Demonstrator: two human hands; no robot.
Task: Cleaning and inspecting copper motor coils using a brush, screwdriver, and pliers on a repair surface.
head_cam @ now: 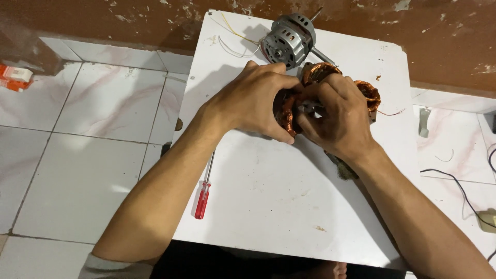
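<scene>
Copper windings wrap the stator (330,90), which sits at the board's (289,206) 12 o'clock end, clasped from both sides: the left hand (253,101) curls its fingers around the stator's 9 o'clock side and the right hand (338,116) grips its 3 o'clock side, thumb pressed on the coil. A grey motor (288,39) lies just beyond at 11 o'clock, and a red screwdriver (203,199) rests at the board's 8 o'clock edge.

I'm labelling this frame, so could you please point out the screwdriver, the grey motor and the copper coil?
screwdriver (202,200): head view, red handle.
grey motor (289,39): head view, housing.
copper coil (370,93): head view, exposed right winding.
</scene>
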